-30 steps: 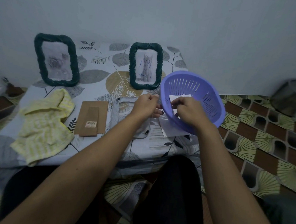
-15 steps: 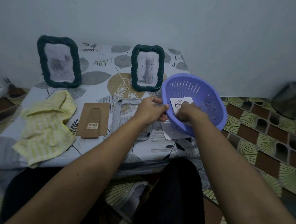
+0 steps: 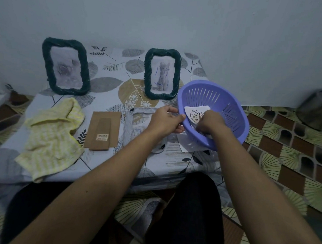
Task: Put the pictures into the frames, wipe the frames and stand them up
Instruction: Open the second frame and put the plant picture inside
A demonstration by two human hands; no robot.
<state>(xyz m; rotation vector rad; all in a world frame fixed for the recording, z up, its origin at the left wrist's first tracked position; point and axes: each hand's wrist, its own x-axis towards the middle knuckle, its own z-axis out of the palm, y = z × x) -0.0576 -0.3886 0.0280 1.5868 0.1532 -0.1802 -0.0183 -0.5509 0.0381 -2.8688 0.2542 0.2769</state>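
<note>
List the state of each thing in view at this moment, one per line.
Left frame: upright by the wall, picture inside.
Right frame: upright, cat picture inside.
Purple basket: tilted, rim held by left hand.
Leaf picture: in the basket, at the right hand.
Yellow cloth: crumpled on the table.
Cardboard backing: lying flat, separate from any frame.
</note>
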